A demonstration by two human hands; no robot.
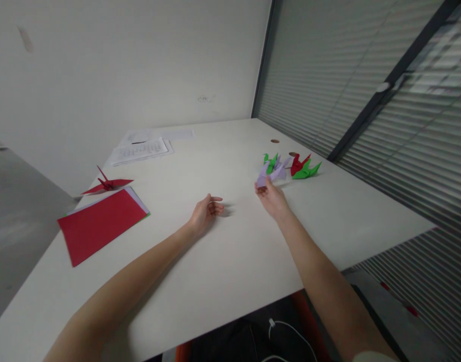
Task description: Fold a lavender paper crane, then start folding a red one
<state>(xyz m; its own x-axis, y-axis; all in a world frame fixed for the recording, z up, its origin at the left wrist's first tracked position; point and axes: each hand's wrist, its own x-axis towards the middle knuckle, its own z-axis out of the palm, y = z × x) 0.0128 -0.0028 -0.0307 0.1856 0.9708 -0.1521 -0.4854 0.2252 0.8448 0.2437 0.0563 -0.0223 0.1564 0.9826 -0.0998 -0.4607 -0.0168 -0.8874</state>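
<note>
This looks like an office or meeting room. A plain white table stands in a corner, with a bare white wall beyond the fingers and a dark-framed glass partition with horizontal blinds to their right. Printed sheets lie at the far edge, and round cable holes pierce the tabletop past the fingers.

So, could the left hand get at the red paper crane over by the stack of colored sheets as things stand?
Probably yes. The left hand rests empty on the table, and only bare tabletop and the flat stack of sheets lie between it and the red crane. It would be a long stretch, though.
</note>
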